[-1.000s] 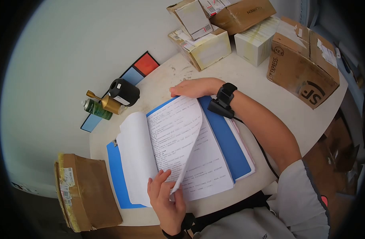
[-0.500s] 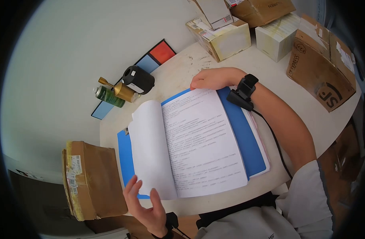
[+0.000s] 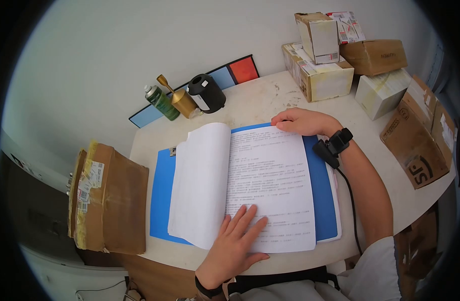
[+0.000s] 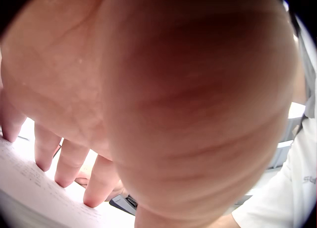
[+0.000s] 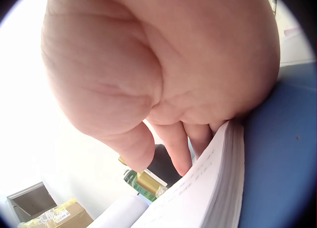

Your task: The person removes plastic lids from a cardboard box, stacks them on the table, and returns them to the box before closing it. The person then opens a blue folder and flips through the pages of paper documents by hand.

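A thick stack of printed pages (image 3: 270, 175) lies in a blue folder (image 3: 160, 200), with turned-over sheets (image 3: 197, 185) curling up along the left and showing blank white. My left hand (image 3: 235, 246) rests palm down on the lower part of the printed page, its fingers straight and spread. In the left wrist view its fingertips (image 4: 63, 181) touch the paper. At the top right corner of the stack is my right hand (image 3: 310, 123), its fingers reaching over the upper page edge. The right wrist view shows its thumb (image 5: 138, 151) held apart from the paper.
Cardboard boxes (image 3: 330, 83) are piled at the back right, with an SF carton (image 3: 415, 135) on the right edge. A brown box (image 3: 122, 200) stands left. A green can (image 3: 162, 104), a gold object (image 3: 184, 103) and a black cylinder (image 3: 206, 94) line the wall.
My left hand let go of the sheet it pinched, which went over to the left. That hand lifted away left, then came down on the page. The right hand stayed at the top edge.
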A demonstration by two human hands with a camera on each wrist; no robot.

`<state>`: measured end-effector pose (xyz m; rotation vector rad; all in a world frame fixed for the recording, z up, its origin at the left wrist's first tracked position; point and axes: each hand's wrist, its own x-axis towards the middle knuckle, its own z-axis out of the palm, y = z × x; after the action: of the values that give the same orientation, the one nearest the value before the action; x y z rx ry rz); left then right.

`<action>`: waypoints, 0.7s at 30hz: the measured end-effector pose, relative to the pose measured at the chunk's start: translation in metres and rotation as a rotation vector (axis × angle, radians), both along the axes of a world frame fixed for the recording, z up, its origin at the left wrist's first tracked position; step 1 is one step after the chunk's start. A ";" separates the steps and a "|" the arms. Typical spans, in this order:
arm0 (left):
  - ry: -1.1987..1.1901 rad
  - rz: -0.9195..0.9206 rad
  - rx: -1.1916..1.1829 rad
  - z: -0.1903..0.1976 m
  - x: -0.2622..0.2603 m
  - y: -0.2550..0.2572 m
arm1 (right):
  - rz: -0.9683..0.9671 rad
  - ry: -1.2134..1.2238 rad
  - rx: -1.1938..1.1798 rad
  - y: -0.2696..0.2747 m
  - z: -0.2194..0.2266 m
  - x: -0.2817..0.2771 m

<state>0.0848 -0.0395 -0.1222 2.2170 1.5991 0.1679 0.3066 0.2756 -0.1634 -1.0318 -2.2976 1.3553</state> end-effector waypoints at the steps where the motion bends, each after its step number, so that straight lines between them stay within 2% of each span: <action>1: 0.004 -0.002 0.001 0.001 -0.002 0.000 | 0.005 0.006 -0.008 0.002 -0.003 0.000; 9: -0.121 -0.033 -0.027 0.001 -0.013 0.003 | 0.024 -0.040 -0.030 -0.002 0.008 0.000; 14: -0.092 -0.009 -0.020 0.006 -0.002 0.004 | 0.069 0.009 -0.064 0.003 0.004 0.001; 21: -0.070 -0.025 -0.006 0.006 -0.005 0.005 | 0.018 0.055 0.021 0.005 -0.005 0.000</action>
<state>0.0796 -0.0344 -0.1163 2.2011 1.5319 0.2300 0.3068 0.2810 -0.1688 -0.9583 -2.2815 1.3467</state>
